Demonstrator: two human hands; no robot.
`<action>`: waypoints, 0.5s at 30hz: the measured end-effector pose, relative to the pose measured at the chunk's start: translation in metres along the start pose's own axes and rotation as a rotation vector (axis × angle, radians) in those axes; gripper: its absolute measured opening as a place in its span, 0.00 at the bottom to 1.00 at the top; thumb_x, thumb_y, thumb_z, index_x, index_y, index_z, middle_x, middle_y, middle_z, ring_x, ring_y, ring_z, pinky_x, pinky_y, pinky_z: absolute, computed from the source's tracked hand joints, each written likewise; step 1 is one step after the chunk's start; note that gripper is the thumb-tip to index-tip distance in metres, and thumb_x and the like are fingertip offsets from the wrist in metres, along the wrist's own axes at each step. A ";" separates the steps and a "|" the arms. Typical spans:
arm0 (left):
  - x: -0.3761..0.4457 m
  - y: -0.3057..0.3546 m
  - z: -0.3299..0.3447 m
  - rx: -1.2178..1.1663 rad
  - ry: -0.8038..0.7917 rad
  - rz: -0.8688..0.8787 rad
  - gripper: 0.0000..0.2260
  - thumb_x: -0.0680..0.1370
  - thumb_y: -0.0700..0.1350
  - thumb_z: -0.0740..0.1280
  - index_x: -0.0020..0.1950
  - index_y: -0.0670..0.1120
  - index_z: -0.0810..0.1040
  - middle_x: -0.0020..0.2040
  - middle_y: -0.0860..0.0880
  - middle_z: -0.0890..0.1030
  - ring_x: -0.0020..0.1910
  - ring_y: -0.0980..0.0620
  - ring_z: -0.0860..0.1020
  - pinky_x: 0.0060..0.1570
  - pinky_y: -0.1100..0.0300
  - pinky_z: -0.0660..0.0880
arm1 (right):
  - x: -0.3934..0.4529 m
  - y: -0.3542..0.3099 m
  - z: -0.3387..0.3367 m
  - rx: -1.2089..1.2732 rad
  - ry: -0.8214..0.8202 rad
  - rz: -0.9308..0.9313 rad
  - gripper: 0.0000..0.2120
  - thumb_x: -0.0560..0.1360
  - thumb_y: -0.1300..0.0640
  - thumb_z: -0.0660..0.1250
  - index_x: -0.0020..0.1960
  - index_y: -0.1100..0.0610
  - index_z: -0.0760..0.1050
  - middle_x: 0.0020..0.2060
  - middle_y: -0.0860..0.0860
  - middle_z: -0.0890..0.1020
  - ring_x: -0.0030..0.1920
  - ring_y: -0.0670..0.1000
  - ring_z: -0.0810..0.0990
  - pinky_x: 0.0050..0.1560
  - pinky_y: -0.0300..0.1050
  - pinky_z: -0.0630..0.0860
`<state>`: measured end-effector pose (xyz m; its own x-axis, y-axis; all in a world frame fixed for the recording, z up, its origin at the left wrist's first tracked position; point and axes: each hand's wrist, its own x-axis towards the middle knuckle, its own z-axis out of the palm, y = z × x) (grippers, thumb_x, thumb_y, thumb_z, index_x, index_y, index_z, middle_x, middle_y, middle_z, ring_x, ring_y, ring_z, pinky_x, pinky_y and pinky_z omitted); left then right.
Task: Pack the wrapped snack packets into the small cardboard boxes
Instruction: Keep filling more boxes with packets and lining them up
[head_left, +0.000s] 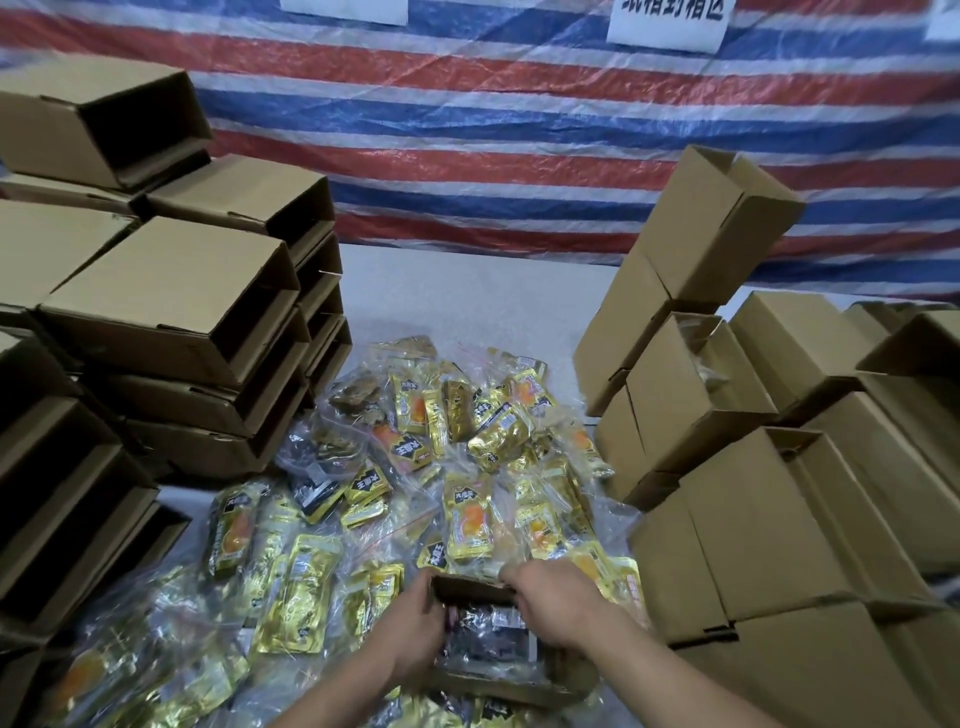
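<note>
Both hands are down at the near edge of the worktop (467, 291), working on one small open cardboard box (498, 675): the left hand (415, 629) curls round its left wall, the right hand (553, 597) has its fingers hooked over the far rim, so both look clamped on the box. Inside lies a dark packet in clear wrap (488, 636), already seated. I'd judge the box light and fairly stiff, though thin walls like these would buckle if squeezed, so holding it by the rims as here seems right. The heap of gold foil snack packets (467, 467) spread in clear zip bags beyond the hands looks light, soft and slippery; I'd take each bag by its body, not a corner. Their black labels carry Chinese characters, too blurred for me to read. Empty open boxes (171, 312) are stacked to the left, closed boxes (753, 519) to the right. On the striped red, white and blue tarpaulin (467, 130) behind hangs a white paper sign (667, 21) with Chinese writing, cut off at the top.
</note>
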<state>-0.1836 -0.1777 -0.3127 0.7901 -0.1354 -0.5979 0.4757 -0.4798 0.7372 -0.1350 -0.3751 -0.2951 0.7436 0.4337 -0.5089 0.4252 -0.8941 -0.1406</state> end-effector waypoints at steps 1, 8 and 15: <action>-0.001 0.004 -0.002 -0.013 -0.007 0.002 0.08 0.85 0.44 0.56 0.64 0.52 0.68 0.43 0.48 0.81 0.28 0.59 0.72 0.28 0.65 0.67 | -0.003 0.000 -0.001 0.022 0.018 0.011 0.10 0.78 0.64 0.57 0.56 0.57 0.73 0.46 0.58 0.80 0.46 0.61 0.79 0.39 0.48 0.70; -0.003 0.097 -0.032 -0.087 0.228 0.240 0.26 0.82 0.57 0.61 0.78 0.50 0.62 0.71 0.49 0.73 0.64 0.51 0.77 0.65 0.52 0.74 | -0.033 0.032 -0.077 0.362 0.295 0.259 0.11 0.80 0.55 0.62 0.60 0.50 0.77 0.55 0.51 0.82 0.53 0.53 0.80 0.52 0.47 0.77; -0.007 0.219 -0.007 -0.256 0.236 0.431 0.35 0.72 0.70 0.66 0.72 0.53 0.64 0.69 0.49 0.72 0.68 0.48 0.73 0.67 0.48 0.72 | -0.068 0.077 -0.174 0.530 0.483 0.414 0.08 0.81 0.57 0.61 0.57 0.54 0.78 0.54 0.53 0.82 0.54 0.54 0.79 0.48 0.40 0.69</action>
<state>-0.0828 -0.2759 -0.1448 0.9852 -0.0609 -0.1603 0.1458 -0.1940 0.9701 -0.0627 -0.4541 -0.1232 0.9779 -0.0499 -0.2030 -0.1412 -0.8738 -0.4654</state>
